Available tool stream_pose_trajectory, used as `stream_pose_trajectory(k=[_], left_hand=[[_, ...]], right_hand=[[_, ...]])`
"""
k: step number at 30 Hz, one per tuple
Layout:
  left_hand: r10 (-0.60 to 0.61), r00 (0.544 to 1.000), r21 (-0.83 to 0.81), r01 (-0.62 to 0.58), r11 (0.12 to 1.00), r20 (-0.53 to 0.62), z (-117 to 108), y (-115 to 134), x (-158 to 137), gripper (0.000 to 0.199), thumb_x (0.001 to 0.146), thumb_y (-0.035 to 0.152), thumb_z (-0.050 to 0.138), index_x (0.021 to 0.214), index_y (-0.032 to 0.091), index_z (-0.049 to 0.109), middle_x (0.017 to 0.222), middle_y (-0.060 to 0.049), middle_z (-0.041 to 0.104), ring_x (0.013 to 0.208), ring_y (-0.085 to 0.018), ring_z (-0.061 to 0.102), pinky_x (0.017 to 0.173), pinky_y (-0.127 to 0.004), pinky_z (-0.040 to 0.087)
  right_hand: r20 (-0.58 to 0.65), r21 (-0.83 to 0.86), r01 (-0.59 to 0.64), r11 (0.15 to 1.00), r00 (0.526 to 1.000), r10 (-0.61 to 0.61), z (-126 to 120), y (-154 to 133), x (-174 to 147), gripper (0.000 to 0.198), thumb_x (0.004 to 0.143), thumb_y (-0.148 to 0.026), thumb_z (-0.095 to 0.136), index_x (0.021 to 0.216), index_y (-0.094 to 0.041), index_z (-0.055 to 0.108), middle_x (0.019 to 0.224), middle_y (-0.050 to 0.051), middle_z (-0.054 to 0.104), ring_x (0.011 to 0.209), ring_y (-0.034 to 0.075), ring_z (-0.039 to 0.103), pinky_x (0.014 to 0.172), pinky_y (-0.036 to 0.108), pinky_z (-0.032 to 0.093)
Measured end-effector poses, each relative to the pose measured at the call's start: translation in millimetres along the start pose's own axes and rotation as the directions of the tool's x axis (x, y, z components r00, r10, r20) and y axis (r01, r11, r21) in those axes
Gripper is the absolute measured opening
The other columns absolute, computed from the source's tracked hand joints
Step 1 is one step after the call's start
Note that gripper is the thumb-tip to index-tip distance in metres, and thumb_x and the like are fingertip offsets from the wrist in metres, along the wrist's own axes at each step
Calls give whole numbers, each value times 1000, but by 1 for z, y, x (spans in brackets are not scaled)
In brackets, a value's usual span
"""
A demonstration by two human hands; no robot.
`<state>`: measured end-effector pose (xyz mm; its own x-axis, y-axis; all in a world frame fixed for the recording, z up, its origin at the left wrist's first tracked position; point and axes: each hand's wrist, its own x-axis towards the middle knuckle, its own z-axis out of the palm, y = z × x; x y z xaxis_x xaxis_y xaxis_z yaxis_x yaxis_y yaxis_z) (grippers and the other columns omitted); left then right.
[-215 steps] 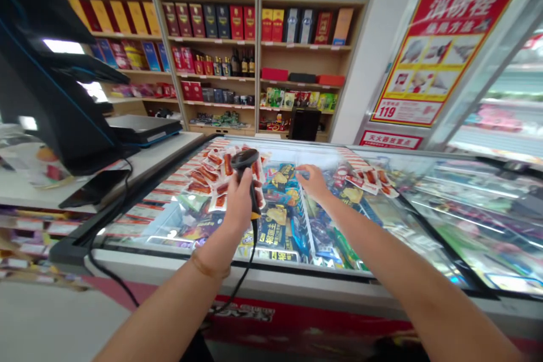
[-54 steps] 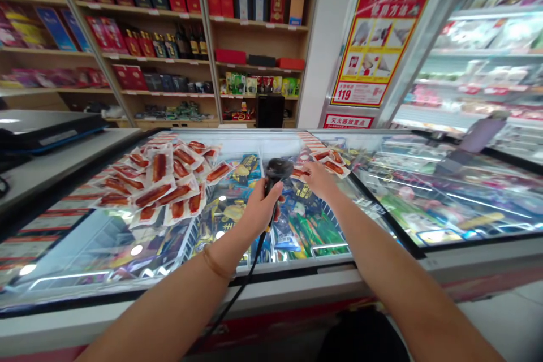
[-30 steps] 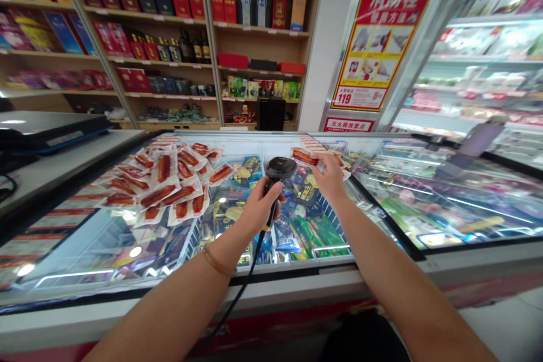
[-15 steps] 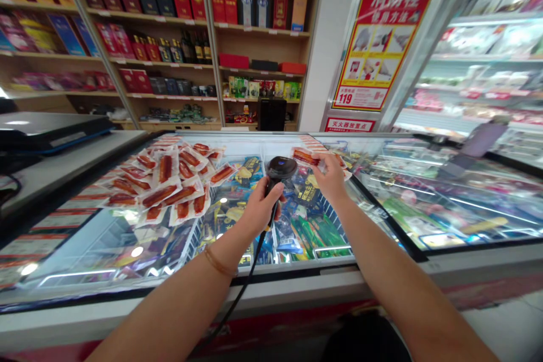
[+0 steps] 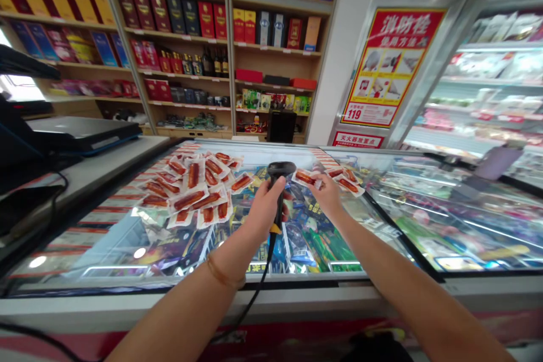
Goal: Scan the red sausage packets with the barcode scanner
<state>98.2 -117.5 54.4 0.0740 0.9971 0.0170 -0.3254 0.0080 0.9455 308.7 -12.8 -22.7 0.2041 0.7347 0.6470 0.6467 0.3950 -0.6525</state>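
My left hand [image 5: 269, 203] is wrapped round the handle of a black barcode scanner [image 5: 280, 168], its head facing away from me and its cord trailing down. Between the fingers of my right hand [image 5: 327, 192] is the edge of a sausage packet [image 5: 304, 177], clear plastic with a reddish-brown sausage inside, just right of the scanner head. Several more packets [image 5: 348, 184] lie beyond my right hand on the freezer glass. To the left, a loose heap of similar sausage packets [image 5: 195, 195] is spread over the glass lid.
Under the glass of the chest freezer [image 5: 169, 288] lie bagged frozen goods in wire baskets. A flat device [image 5: 85, 127] stands on the counter at left. Shelves of boxes [image 5: 186, 17] and a red poster [image 5: 392, 68] are behind. A purple upright object [image 5: 496, 161] stands at right.
The view has tilted up and shifted left. The scanner head has tipped, so its top shows less. My right hand still holds the packet, and the packets beyond it are now more visible.
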Motion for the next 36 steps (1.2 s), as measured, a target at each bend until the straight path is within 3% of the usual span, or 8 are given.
stream_pose_trajectory(k=[4,8,12,15,19,23,27,36], left_hand=[[146,978,8,-146,989,-150,-45,31,-15,47,73,59,70,89,21,48,73,2,63,42,-7,52,35,-19,40],[304,885,41,-311,950,-353,-100,54,-24,43,75,56,69,90,23,46,70,6,60,40,-7,51,36,-17,40],[348,813,81,-352,933,-467,-146,73,-30,40,76,53,69,88,22,46,66,7,59,39,-6,50,36,-15,38],[351,778,97,-355,930,-520,-171,82,-34,39,77,52,68,86,21,45,64,7,58,39,-6,51,36,-15,39],[344,776,89,-352,932,-529,-182,85,-36,39,78,51,67,86,21,45,65,6,59,39,-6,50,37,-15,39],[293,810,43,-316,948,-508,-167,78,-31,37,79,51,66,89,22,45,65,6,58,37,-6,49,35,-16,38],[233,877,-12,-263,965,-421,-129,63,-20,39,79,53,66,90,22,45,66,6,59,38,-7,50,36,-18,39],[42,986,-78,-55,995,-162,-9,4,17,41,81,56,65,90,22,44,68,4,59,40,-8,50,36,-21,40]], right_hand=[[83,167,6,986,996,-21,42,-55,16,30,74,-37,66,98,-19,71,97,7,75,80,23,67,81,36,54],[163,208,-6,978,986,-28,109,-126,34,31,77,-33,65,102,-18,73,99,5,76,80,20,67,81,32,54],[223,160,-26,987,975,-10,178,-185,34,35,84,-28,56,114,-20,72,104,3,76,86,19,66,88,31,52],[353,100,-26,995,936,-11,213,-208,25,38,85,-25,56,120,-23,71,110,2,74,99,19,65,96,33,48],[438,-19,45,999,898,-32,227,-210,15,33,86,-35,62,117,-30,73,119,1,71,121,26,56,108,42,38],[403,-17,77,997,913,-63,212,-189,16,33,89,-39,60,118,-30,73,137,4,61,133,27,45,112,45,32],[321,-56,113,992,943,-89,172,-142,22,32,87,-36,61,117,-30,72,142,5,57,135,29,41,113,49,30],[25,-439,-179,881,977,211,11,19,36,36,84,-26,59,119,-21,66,133,15,59,128,35,44,107,55,32]])
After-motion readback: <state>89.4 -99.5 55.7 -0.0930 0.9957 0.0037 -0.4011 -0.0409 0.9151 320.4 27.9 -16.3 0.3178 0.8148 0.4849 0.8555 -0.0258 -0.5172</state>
